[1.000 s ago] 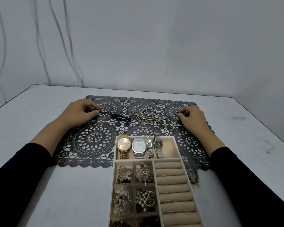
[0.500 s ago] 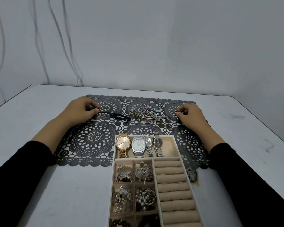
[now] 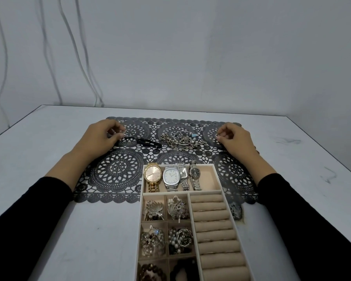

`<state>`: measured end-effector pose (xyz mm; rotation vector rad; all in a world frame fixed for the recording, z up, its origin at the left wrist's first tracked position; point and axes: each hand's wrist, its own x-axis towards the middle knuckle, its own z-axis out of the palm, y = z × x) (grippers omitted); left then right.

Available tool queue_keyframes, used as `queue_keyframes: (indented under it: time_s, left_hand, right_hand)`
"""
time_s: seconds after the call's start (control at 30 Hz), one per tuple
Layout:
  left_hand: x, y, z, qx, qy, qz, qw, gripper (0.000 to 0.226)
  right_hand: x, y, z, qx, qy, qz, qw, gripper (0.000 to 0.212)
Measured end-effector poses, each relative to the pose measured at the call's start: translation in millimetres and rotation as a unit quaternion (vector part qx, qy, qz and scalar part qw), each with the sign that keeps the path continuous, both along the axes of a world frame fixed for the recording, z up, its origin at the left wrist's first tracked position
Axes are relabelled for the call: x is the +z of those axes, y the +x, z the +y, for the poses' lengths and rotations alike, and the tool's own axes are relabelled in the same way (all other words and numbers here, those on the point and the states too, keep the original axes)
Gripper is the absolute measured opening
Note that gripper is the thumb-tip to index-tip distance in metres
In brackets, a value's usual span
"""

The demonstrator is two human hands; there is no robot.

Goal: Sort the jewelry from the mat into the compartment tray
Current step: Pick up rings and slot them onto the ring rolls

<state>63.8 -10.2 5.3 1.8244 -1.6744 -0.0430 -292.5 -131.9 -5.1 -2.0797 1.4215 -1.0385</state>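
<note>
So on the far left the left hand [image 3: 97, 139] is down on the back-left part of the dark lace mat [image 3: 114, 171], and its grip is pinched on a small ring [image 3: 123, 133] between thumb and fingertips, right at the mat surface. Just right of that there's a black clip thing [image 3: 149, 142] lying flat on the mat, can't really tell what it is. Next over, mid-mat, is a tangled chain pile [image 3: 180, 139], silvery, with a little blue bead in it.

In front of all that sits the compartment tray [image 3: 164, 193], its far end overlapping the mat's near edge and the rest on the white desk [image 3: 49, 230]. The far compartment has four watches side by side, gold watch [image 3: 152, 175] leftmost, then a silver watch [image 3: 171, 175] and two slimmer ones. Below those, the small left cells hold brooch-type bits and beads, and the right column is beige ring rolls [image 3: 213, 226].

Near the mat's back-right edge there's a loose ring [image 3: 214, 123]. Just right of it the right hand [image 3: 236, 138] has its grip closed on a second ring [image 3: 217, 135], held at the fingertips just above the mat. Both arms are in black sleeves.
</note>
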Motion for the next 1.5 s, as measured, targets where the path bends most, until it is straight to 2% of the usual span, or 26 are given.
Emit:
queue_keyframes:
  time_s: [0.2,0.37,0.77,0.87,1.17,1.5]
  left_hand:
    - [4.2,-16.1,13.0,0.010,-0.032,0.034,0.999,0.007]
    - [12.0,-36.2,34.7,0.011,-0.063,0.063,0.996,0.004]
    - [29.2,-102.8,102.8,-0.045,-0.097,0.099,0.989,0.007]
    - [30.1,-123.5,124.7,-0.076,-0.083,0.133,0.985,0.007]
    - [18.4,-169.5,168.7,-0.188,-0.072,0.125,0.971,0.006]
    - [11.9,-190.4,184.6,-0.229,-0.091,0.131,0.960,0.006]
  right_hand:
    - [0.6,-5.1,17.8,0.002,0.001,-0.053,0.999,0.008]
    - [7.7,-7.4,42.0,0.017,0.020,-0.130,0.991,0.017]
    - [32.9,-37.4,128.9,0.047,0.042,-0.234,0.970,0.013]
    - [36.0,-43.3,153.3,0.061,0.053,-0.255,0.964,0.012]
    - [33.6,-57.4,217.8,0.169,0.056,-0.251,0.952,0.016]
    - [15.7,-74.2,242.9,0.244,0.029,-0.132,0.960,0.015]
